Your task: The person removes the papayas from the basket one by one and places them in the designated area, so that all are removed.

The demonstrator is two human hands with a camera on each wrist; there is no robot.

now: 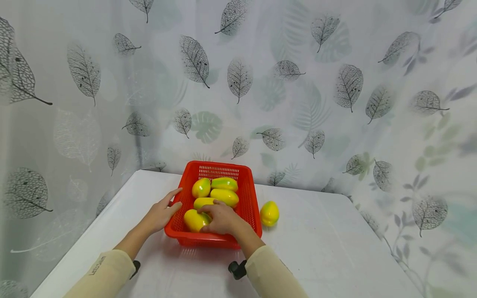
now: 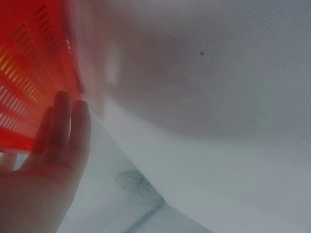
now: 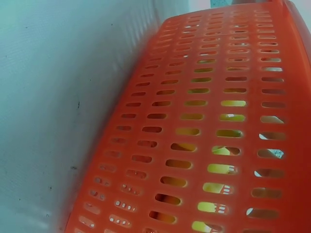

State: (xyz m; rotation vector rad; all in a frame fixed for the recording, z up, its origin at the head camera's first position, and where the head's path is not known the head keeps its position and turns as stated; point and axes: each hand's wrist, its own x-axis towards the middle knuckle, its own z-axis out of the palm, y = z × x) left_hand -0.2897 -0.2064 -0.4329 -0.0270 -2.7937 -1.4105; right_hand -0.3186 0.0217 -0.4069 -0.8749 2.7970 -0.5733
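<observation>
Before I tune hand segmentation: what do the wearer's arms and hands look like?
Long cream sleeves, left and right, ending above the wrists. Dark lettering runs along the left one, too small to read surely. Left hand and right hand: no gloves. Small black device under the right wrist; part of another at the left.

Bench: white, small dark specks. Directly on it: red basket, plus one yellow-green fruit just right of it.
</observation>
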